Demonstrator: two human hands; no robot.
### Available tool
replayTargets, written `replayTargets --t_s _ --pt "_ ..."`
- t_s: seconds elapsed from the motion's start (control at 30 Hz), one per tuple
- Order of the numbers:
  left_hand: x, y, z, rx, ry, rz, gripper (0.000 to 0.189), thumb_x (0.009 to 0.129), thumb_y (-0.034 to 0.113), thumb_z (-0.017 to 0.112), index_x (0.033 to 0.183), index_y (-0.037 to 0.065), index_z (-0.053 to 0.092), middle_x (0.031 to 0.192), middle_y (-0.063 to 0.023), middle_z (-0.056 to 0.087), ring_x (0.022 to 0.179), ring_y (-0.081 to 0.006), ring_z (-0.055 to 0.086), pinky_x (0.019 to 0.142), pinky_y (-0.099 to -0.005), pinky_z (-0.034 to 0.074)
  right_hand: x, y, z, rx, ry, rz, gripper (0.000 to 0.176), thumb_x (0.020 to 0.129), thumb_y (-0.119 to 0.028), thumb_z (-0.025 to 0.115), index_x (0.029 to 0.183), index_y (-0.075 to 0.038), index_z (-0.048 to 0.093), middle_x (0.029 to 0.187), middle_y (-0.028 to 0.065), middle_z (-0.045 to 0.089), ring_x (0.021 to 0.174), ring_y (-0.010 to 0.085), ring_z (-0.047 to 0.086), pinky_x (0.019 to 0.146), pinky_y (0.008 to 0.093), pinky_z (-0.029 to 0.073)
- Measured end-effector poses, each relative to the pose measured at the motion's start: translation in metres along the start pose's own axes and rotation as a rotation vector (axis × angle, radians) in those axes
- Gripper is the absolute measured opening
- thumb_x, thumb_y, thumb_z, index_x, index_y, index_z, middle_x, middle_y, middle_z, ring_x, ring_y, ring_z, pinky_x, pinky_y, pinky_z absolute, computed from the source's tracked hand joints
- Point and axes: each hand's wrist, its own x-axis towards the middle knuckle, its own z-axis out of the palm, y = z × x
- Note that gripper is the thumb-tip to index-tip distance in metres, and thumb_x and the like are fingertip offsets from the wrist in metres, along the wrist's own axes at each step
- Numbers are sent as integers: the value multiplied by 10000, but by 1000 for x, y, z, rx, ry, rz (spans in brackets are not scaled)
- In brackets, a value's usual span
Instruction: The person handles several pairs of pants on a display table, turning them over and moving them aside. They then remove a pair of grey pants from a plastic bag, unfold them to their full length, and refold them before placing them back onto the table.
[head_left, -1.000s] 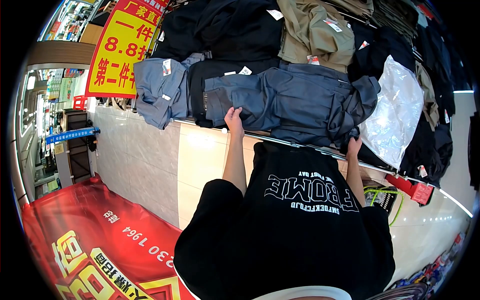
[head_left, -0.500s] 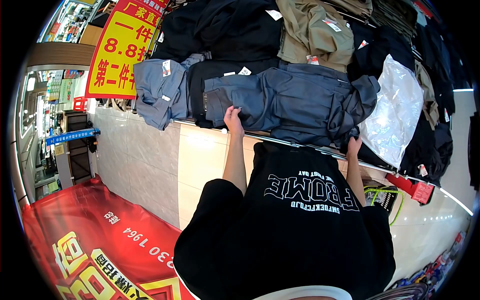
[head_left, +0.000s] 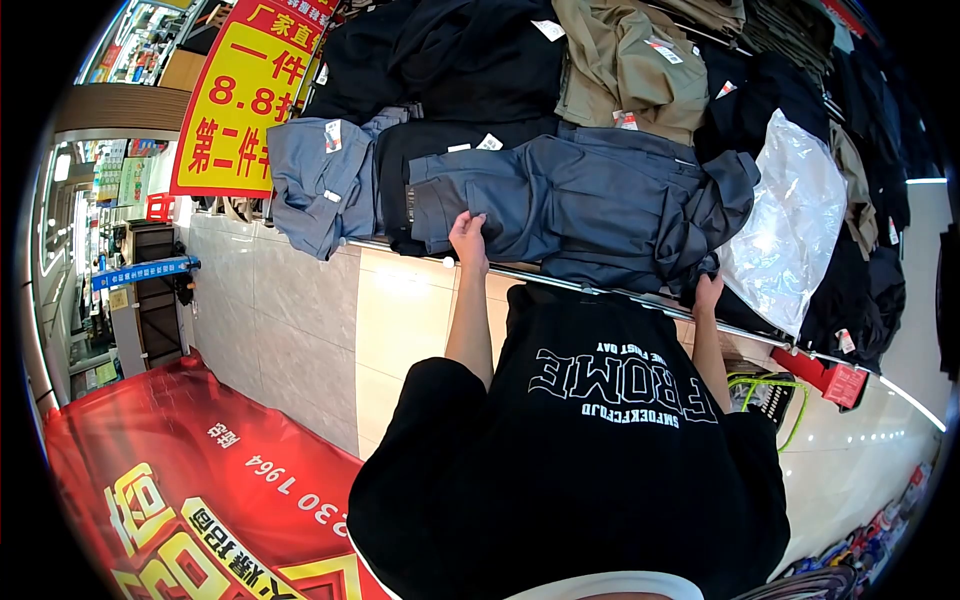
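Dark blue-grey trousers (head_left: pixel 590 195) lie spread sideways across the clothing display, creased and bunched at the right end. My left hand (head_left: pixel 468 240) pinches their near edge at the left part, thumb and fingers pressed together on the cloth. At the bunched right end, my right hand (head_left: pixel 708 288) grips the fabric near the rail; some of its fingers are hidden by the cloth. Just left of the trousers lies a folded black garment (head_left: pixel 395 170), with a lighter grey-blue garment (head_left: pixel 325 190) beyond it.
A shiny clear plastic bag (head_left: pixel 785 225) lies right of the trousers. Behind are khaki trousers (head_left: pixel 630 75) and black garments (head_left: pixel 440 60) with tags. A metal rail (head_left: pixel 560 284) runs along the near edge. A yellow sign (head_left: pixel 240 110) stands left; a red banner (head_left: pixel 200 450) lies lower left.
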Motion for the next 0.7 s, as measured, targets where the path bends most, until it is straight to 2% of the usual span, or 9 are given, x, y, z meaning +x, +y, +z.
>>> replayTargets --t_s 0.47,0.67,0.7 --pt "-3 3 3 6 -57 34 216 826 -15 551 1032 -26 615 927 -31 649 847 -98 582 796 -221 435 6 8 -2 -42 -12 22 488 776 -96 522 1248 27 533 1158 193 605 1055 295 572 934 342 413" --pt "3 1 2 157 -102 -36 199 824 -7 575 1015 -37 622 914 -32 649 831 -96 579 778 -223 437 -1 -4 -2 -24 -22 46 486 779 -94 525 1250 25 534 1158 189 606 1057 293 572 933 340 412" --pt "7 -2 1 267 -91 -29 197 813 -4 595 1004 -40 623 892 -35 649 807 -94 577 751 -226 438 -3 -7 -2 -40 -19 49 483 780 -94 527 1249 24 536 1157 187 607 1057 293 573 932 340 411"
